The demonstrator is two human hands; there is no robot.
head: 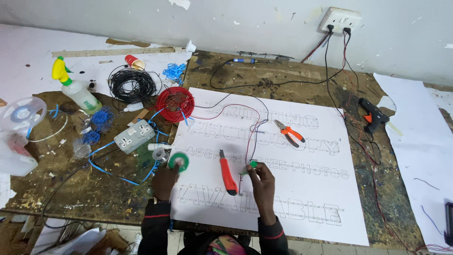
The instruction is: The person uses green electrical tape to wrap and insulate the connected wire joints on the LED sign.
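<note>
Fingers of the right hand pinch a small green piece at the end of thin red and black wires, holding it just above a white sign board with outlined letters. The left hand closes on a green tape roll at the board's left edge, its fingertips on the roll's upper face. Between the two hands a red utility knife lies on the board, and further up to the right rest orange-handled pliers.

Beside the left hand sit a small clear tape roll and a grey socket box with blue wire trailing around it. Beyond these, a red wire coil overlaps the board's upper left corner, with a black wire coil next to it. A spray bottle with a yellow and green head lies further left on the worn wooden desk, near a clear spool.

At the far side, a soldering iron with a blue handle lies near the wall, a black glue gun rests at the right, and cables run up to a white wall socket.
</note>
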